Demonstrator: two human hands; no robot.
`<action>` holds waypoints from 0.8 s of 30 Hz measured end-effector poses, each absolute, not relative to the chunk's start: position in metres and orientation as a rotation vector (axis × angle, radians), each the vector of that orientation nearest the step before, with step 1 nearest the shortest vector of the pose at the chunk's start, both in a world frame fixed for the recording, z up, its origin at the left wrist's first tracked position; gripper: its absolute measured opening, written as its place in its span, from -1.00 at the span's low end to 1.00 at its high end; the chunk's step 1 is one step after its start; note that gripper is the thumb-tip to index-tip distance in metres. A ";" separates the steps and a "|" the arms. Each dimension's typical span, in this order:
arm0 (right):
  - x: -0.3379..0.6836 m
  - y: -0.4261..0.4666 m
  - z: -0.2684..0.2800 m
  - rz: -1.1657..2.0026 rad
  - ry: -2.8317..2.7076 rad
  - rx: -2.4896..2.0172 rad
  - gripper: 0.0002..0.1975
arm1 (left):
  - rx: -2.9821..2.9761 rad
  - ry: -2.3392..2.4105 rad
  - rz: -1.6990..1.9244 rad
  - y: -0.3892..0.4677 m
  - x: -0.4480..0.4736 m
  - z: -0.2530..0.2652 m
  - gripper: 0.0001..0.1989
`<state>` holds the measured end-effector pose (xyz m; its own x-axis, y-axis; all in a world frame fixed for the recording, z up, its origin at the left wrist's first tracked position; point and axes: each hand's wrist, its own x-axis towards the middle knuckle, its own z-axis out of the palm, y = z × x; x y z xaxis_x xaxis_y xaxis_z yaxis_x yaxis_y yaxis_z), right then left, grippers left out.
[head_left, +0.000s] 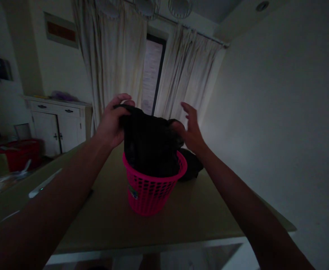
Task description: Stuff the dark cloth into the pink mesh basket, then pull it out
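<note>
A pink plastic basket (150,195) with a pierced wall stands upright on the table. Out of its mouth rises a black plastic bag (151,144), bunched and held up above the rim. My left hand (112,122) is closed on the bag's upper left edge, thumb over the front. At the upper right edge, my right hand (191,129) has its thumb against the bag, slightly blurred, while its fingers point up and apart. Behind the basket on the right lies another black bundle (191,165), partly hidden. The basket's inside is covered by the bag.
The table (181,221) has a greenish-brown top with a pale front edge. On its left lies a white object (44,185), partly behind my left forearm. A white cabinet (59,123) and a red box (22,153) stand beyond. A wall (279,131) borders the right side.
</note>
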<state>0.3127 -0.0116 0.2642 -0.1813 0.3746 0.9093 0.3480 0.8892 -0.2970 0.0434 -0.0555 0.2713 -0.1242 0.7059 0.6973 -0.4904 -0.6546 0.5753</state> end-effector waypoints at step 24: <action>0.259 -0.013 0.243 -0.403 -2.716 -0.833 -0.64 | 1.423 0.564 1.512 -0.059 0.080 0.216 -0.50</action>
<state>0.2592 -0.0126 0.2431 -0.7977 0.5015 0.3348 0.5772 0.7958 0.1831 0.0799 -0.0586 0.2156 0.1287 0.8558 0.5011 -0.3192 -0.4426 0.8380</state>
